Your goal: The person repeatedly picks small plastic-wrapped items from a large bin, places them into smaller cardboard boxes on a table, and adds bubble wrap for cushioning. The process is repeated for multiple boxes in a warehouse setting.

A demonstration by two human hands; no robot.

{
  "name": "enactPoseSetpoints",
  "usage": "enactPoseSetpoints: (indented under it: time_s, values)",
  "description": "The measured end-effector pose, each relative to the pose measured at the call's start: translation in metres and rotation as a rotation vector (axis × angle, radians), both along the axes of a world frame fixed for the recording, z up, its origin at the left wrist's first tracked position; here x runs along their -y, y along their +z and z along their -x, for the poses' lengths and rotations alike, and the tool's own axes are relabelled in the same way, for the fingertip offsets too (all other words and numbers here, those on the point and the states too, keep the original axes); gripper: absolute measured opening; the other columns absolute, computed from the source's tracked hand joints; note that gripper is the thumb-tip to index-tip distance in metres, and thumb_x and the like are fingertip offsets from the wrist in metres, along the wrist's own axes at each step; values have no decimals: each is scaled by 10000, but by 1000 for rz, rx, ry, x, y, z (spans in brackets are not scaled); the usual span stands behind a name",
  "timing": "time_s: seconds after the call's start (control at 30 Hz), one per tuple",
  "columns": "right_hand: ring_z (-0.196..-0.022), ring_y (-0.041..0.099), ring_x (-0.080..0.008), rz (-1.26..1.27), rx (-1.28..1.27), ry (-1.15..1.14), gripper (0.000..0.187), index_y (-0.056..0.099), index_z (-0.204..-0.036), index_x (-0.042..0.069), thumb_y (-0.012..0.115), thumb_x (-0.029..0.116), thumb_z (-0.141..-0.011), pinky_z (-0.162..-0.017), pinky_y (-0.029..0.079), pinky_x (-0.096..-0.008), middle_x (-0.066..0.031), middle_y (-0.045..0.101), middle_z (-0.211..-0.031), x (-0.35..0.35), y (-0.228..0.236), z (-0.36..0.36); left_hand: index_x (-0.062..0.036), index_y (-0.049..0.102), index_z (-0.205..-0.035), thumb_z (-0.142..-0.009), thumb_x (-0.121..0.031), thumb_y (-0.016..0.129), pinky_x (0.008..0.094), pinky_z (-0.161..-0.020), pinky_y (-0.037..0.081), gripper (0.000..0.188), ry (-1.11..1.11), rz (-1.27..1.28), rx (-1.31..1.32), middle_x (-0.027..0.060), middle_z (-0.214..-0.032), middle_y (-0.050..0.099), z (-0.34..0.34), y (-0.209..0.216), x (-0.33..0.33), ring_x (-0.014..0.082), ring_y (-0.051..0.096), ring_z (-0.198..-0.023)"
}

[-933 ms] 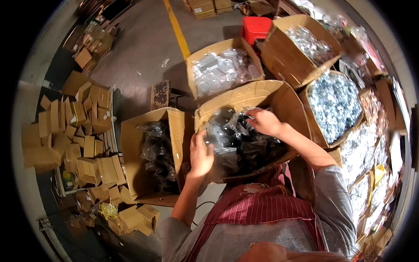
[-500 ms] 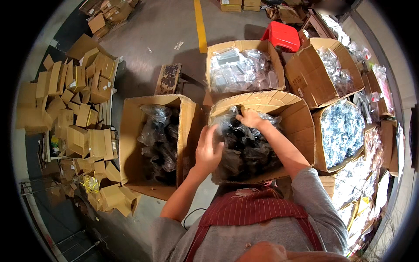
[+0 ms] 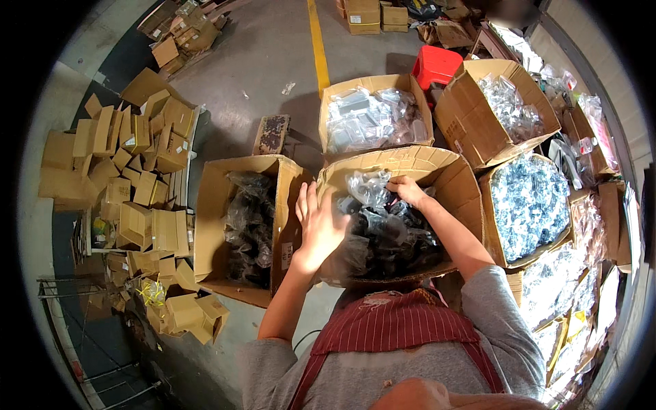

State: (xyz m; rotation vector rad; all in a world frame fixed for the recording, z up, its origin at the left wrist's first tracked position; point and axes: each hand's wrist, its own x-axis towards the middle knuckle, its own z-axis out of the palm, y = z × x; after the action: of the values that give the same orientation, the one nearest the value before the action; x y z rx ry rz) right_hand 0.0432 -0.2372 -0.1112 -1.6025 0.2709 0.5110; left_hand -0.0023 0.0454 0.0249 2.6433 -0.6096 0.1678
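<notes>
A large cardboard box (image 3: 468, 195) stands in front of me, holding dark items in clear plastic bags (image 3: 389, 236). My right hand (image 3: 408, 191) reaches into its far part, fingers closed on the edge of a crinkled clear plastic bag (image 3: 369, 188). What that bag contains is hard to make out. Over the box's left edge hovers my left hand (image 3: 318, 225), its fingers stretched and apart, slightly blurred, with nothing in it. Just left is a second cardboard box (image 3: 212, 239) with similar dark bagged items (image 3: 249, 219).
Behind stands a box of clear-bagged pale items (image 3: 376, 113), near a red stool (image 3: 435, 66) and a worn bench (image 3: 272, 135). To the right are a tilted box (image 3: 471, 123) and a box of bluish bagged pieces (image 3: 529, 205). Empty cartons (image 3: 147, 164) pile up at left.
My right hand has shifted slightly right, and the clear bag beside it now shows more fully. My left hand has moved a little left, its fingers more spread. The view has shifted slightly.
</notes>
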Motion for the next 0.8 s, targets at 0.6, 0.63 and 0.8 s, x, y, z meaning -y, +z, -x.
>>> enactPoseSetpoints:
  time_s: [0.6,0.63,0.8]
  values:
    - [-817,694,-182,-308,297,189,228,644,-1076,-54,509,119,-1011,-769,547,-302,-105,714,-961,-26,118,49,39,644,-1103,-901,-158,632,354,-894,509,282,291,1872,-881,132,-1034,698,2,15,19,231,673,-967]
    - [-768,688,-191,72,407,188,221,658,-1072,-23,548,145,-979,-756,540,-300,-122,717,-930,-16,82,39,40,647,-1090,-898,-148,634,355,-889,509,269,378,1840,-915,129,-1027,696,4,16,10,231,671,-963]
    - [-814,672,-391,927,527,833,387,601,-1032,20,690,327,-814,-745,541,-455,-185,683,-993,-22,-9,52,45,627,-1080,-900,-100,611,351,-871,509,232,599,1833,-815,112,-1015,670,32,-3,-14,225,658,-929]
